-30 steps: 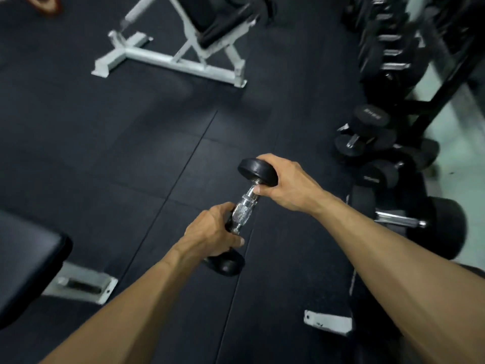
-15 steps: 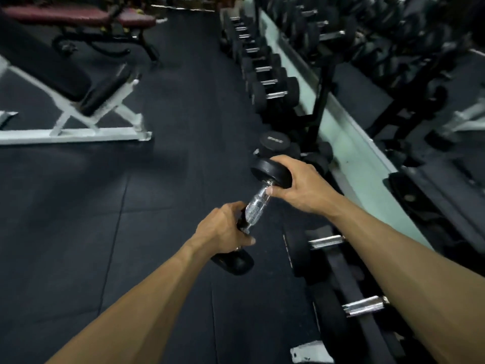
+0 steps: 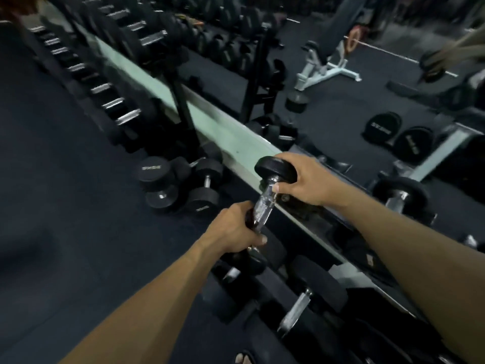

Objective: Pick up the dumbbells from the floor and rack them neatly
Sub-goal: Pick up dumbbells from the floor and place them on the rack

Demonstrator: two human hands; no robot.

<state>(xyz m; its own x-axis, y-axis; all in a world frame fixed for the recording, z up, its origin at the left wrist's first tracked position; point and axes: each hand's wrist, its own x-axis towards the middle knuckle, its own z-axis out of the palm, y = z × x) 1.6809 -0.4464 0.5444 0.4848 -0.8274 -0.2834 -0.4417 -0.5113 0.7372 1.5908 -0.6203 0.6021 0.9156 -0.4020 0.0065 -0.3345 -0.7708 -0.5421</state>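
Now turned from open floor to face the rack [image 3: 168,82], unlike a second ago, when only mat and a bench lay ahead. Same hold on the dumbbell [image 3: 266,199]: left hand [image 3: 233,231] wrapped around the near end of the chrome handle, right hand [image 3: 301,179] cupped over the far head. Carried in the air, tilted, far head higher. Probably past pick-up and into the approach, with a slot not yet chosen.

Directly beyond the right hand, a pale ledge [image 3: 231,137] and mirror edge. Below the left hand, racked dumbbells [image 3: 296,308] with chrome grips close under the forearms. Left of and beyond the left hand, loose dumbbells on the floor [image 3: 181,185]. Free room mostly to the left over bare mat; tight below and ahead. Blurred, so gaps in the row hard to judge.
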